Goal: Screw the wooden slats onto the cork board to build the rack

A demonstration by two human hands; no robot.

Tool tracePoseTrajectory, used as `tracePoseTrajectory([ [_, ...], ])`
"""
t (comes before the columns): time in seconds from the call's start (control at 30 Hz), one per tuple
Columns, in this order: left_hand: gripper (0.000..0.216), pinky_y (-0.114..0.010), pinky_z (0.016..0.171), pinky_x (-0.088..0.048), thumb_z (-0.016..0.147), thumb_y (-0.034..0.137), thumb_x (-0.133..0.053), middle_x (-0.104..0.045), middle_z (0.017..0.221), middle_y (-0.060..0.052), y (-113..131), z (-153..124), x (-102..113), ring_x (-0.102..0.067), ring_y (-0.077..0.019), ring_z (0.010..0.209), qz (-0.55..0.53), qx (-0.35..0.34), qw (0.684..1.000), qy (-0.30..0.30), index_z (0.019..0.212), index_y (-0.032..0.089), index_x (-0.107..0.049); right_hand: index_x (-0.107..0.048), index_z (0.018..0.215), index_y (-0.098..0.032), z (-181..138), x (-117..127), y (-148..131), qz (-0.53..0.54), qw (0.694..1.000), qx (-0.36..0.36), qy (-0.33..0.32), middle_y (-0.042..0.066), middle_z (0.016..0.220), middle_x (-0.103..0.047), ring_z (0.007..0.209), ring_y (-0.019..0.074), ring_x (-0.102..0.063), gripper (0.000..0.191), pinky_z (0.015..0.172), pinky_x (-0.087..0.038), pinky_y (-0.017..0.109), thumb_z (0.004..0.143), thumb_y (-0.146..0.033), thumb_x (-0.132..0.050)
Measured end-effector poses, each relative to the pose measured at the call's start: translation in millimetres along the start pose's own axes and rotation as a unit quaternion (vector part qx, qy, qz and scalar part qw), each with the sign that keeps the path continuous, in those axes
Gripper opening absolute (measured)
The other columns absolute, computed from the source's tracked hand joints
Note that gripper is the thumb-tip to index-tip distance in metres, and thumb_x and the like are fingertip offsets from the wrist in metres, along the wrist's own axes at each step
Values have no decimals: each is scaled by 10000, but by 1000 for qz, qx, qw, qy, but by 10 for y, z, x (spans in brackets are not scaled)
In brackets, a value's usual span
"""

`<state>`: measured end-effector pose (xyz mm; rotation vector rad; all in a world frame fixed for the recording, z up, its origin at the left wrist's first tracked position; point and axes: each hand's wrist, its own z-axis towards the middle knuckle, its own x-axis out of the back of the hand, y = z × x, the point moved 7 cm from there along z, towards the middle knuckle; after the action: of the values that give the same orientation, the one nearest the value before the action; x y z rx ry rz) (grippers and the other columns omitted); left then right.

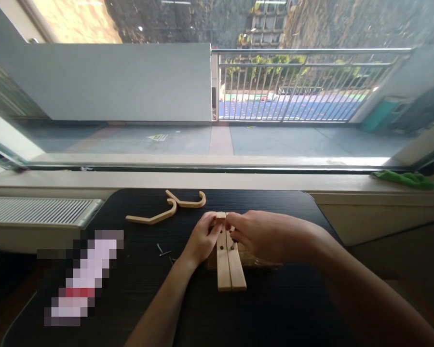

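Observation:
Two pale wooden strips [224, 274] lie side by side, pointing toward me, with dark screw holes or screw heads along them. My left hand [201, 241] is closed around their far left end, thumb on top. From the right, my right hand [265, 233] reaches over the strips with its fingers pinched together. A small dark piece shows under those fingertips, close to a screw [232, 247] in the right strip; most of it is hidden. Beneath the strips is a brown wooden block [255, 259], partly covered by my right hand.
Two bent wooden hooks [152, 219] lie at the back left of the black table [141, 299]. Loose screws [164, 253] rest left of my left hand. A blurred-out object [90, 274] is at the left. Behind stand a radiator [43, 210] and a windowsill with a green cloth [403, 179].

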<state>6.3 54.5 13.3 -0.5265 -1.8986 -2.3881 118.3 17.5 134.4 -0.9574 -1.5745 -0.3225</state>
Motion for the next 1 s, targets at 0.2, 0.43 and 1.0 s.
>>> tracePoseTrajectory([
  [0.2, 145, -308, 918, -477, 901, 291, -536, -657, 1003, -65, 8, -4, 9, -611, -207, 997, 11, 7, 1000, 6, 910, 195, -644, -611, 927, -177, 13, -38, 106, 10, 1000, -2, 14, 41, 708, -655, 512, 127, -467, 193, 470, -219, 287, 962, -248, -435],
  [0.43, 151, -320, 940, -472, 894, 255, -524, -651, 1032, -74, 0, 0, 7, -610, -211, 1021, 8, 7, 1000, 6, 961, 187, -641, -614, 895, -193, 28, -47, 92, 56, 997, -42, 16, 45, 767, -689, 596, 139, -547, 257, 526, -269, 279, 983, -332, -417],
  [1.0, 129, -307, 913, -484, 862, 222, -551, -653, 1002, -68, 2, 7, 9, -623, -210, 983, 11, 5, 1000, 5, 943, 184, -645, -652, 747, -194, 16, -94, 198, 88, 989, -99, 69, -19, 589, -521, 507, 96, -296, 366, 505, -222, 266, 972, -387, -437],
])
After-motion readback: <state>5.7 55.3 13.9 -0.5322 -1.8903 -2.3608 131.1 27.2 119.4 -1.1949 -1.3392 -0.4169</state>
